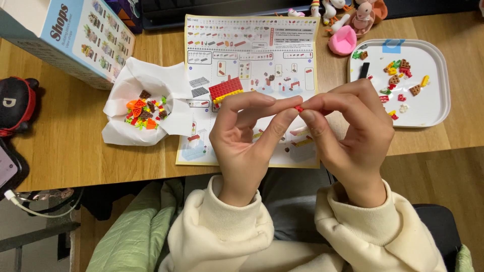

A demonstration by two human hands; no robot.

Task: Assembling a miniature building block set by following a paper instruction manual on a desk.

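Note:
My left hand (247,136) and my right hand (353,131) meet over the instruction sheet (252,55), fingertips pinched together on a tiny red brick piece (299,108). Most of the piece is hidden by the fingers. A red and yellow brick assembly (225,89) lies on the sheet just left of my left hand. Both wrists wear cream sleeves.
A white paper wrapper (126,128) with several small coloured pieces sits at the left. A white tray (438,95) with loose pieces is at the right. A printed box (75,35) stands at back left, pink toy figures (348,25) at back right, a black pouch (17,103) at far left.

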